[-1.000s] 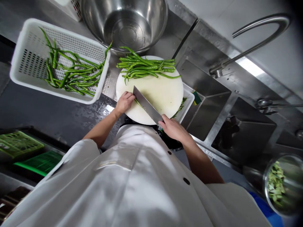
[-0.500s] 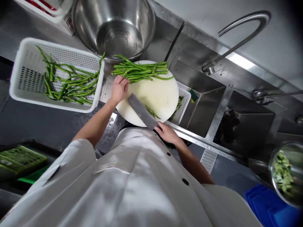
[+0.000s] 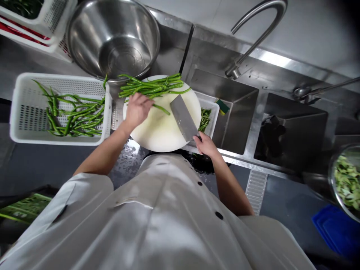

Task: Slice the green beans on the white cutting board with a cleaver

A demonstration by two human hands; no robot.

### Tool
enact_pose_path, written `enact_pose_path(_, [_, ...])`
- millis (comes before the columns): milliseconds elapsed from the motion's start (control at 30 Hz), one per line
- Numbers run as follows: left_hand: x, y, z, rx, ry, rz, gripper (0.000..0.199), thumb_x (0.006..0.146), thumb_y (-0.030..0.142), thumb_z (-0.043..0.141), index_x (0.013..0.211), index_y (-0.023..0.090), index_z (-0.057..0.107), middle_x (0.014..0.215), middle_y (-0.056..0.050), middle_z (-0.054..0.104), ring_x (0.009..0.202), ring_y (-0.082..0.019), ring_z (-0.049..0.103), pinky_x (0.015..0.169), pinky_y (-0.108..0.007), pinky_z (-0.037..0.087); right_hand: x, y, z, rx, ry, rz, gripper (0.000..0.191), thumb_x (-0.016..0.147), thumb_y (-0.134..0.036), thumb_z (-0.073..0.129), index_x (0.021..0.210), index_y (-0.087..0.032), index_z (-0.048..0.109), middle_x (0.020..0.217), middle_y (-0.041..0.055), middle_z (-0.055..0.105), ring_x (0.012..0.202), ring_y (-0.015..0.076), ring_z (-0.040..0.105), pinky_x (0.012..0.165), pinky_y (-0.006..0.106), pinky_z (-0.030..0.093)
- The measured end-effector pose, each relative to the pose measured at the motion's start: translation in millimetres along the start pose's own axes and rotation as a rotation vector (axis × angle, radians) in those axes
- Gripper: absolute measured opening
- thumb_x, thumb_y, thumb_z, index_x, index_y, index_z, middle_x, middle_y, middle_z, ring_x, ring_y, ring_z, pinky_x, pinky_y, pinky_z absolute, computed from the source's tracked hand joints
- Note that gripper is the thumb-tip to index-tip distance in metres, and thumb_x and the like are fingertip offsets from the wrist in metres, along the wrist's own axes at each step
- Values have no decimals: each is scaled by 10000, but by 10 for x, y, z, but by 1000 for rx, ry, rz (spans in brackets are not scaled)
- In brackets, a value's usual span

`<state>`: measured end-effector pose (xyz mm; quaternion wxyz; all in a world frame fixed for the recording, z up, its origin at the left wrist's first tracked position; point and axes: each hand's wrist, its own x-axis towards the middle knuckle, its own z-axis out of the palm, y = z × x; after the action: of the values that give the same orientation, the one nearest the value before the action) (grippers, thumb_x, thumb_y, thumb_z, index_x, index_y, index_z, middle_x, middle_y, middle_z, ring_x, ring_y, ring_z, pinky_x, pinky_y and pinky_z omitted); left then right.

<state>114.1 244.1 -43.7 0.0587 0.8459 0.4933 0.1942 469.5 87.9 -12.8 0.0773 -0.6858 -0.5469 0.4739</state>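
Observation:
My left hand [image 3: 138, 109] is closed on a long green chili pepper [image 3: 161, 109], whose tip points right over the round white cutting board [image 3: 157, 137]. My right hand [image 3: 206, 144] grips the handle of a cleaver [image 3: 184, 118]. Its broad blade lies over the right part of the board, apart from the held pepper. Along the board's far edge rests a pile of whole green chili peppers [image 3: 152, 85], some sticking out past the left rim. Cut green pieces [image 3: 206, 119] fill part of a small white basket [image 3: 216, 117] right of the board.
A white perforated basket [image 3: 60, 140] with more long peppers stands on the left. Behind is a large steel bowl [image 3: 92, 41]. Stacked baskets [image 3: 54, 17] stand far left. The sink [image 3: 242, 112], a curved faucet [image 3: 270, 33] and a sponge [image 3: 222, 107] are to the right.
The cleaver has moved right, away from my left hand. The cut bits beside its blade have left the board. My left hand has picked up one pepper. The camera view has shifted.

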Motion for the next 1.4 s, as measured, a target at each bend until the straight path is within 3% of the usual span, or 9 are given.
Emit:
enact_pose_path(233, [-890,560,513,-87,-100,-90,347,1077,243,422,1244,218,725,1184,-153,690,1118,-312,569,973,-477,457,-391,-100,-16,-562,-33,-104,336,1097,-385,410,1287,-202,619,1042,134,783,936,311,722,780,343,461])
enact_pose_path(367, [-985,589,577,-121,-93,-87,346,1068,283,450,1276,207,717,1227,-175,668,1184,-340,544,1035,-530,465,-516,-219,9,-767,-149,-34,438,1134,-390,359,1453,-164,556,1043,161,787,958,322,735,772,346,447])
enact_pose_path(567, [-1018,659,549,-89,-143,-56,320,1036,228,471,1185,260,753,1282,-152,670,1212,-333,547,1028,-535,471,-598,-289,-9,-784,-177,-45,392,1130,-398,407,1410,-188,583,1015,135,783,949,309,732,765,328,435])
enact_pose_path(767, [-788,9,342,-64,-125,-56,351,1053,248,413,1136,242,753,1136,-134,715,1100,-302,580,919,-482,464,-576,-191,39,-718,-180,-71,379,1135,-390,379,1363,-194,609,1007,115,782,951,293,718,749,315,413])
enact_pose_path(933, [-600,-483,-242,52,233,-231,388,1127,406,354,1200,250,701,1126,-77,686,1141,-267,541,969,-484,411,-553,-119,111,-649,-150,-100,366,1121,-382,391,1346,-199,614,1007,109,782,938,294,715,752,319,418])
enact_pose_path(1033, [-655,-172,-266,59,253,-202,354,1130,392,377,1221,249,687,1152,-74,678,1175,-264,525,994,-495,394,-589,-80,100,-622,-155,-85,370,1120,-390,395,1356,-204,611,1014,102,784,939,292,720,760,319,420])
enact_pose_path(1200, [-934,604,415,-58,-1,-101,366,1100,273,374,1130,222,736,1102,-124,697,1056,-278,574,893,-454,453,-671,-33,54,-645,-135,-54,399,1121,-395,378,1391,-200,597,1020,108,787,933,293,722,759,320,420])
enact_pose_path(1300, [-1062,740,666,-78,-26,-109,362,1079,257,399,1141,200,751,1094,-143,694,1038,-290,578,909,-468,477,-685,-43,59,-679,-138,-58,399,1126,-397,359,1371,-201,606,1008,107,788,932,296,721,754,322,415])
enact_pose_path(1400, [-1117,717,662,-89,-72,-79,327,1060,299,467,1170,196,757,1139,-168,690,1085,-323,566,934,-505,475,-693,-110,63,-714,-161,-43,405,1131,-380,350,1390,-183,590,1025,121,791,958,301,725,755,323,416])
